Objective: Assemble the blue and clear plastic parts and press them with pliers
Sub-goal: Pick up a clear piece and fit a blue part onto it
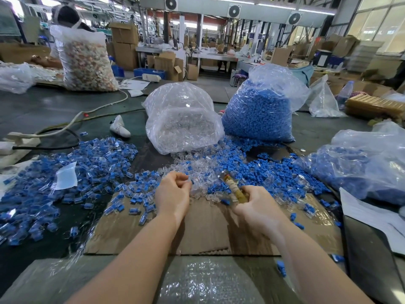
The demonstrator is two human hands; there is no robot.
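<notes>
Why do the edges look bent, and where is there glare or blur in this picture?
Head view: the wide-angle lens bows the beams and windows near the edges. Head view: ceiling lights glare off the clear bag and the plastic sheet at the bottom. Head view: the right hand gripping the pliers is slightly motion-blurred; the left hand looks sharper.

Near centre: bare cardboard sheet (203,229) between the two forearms — open passage toward the body.
Ahead: loose clear parts (197,170) and blue parts (278,172) heaped across the far edge of the cardboard.
Behind the heap: clear-parts bag (182,119) and blue-parts bag (258,113) side by side, blocking further reach.
Left: spread of assembled pieces (72,172) — no bare surface.
Right: slumped bag (361,167) and paper sheet (370,213) closing that side.
</notes>
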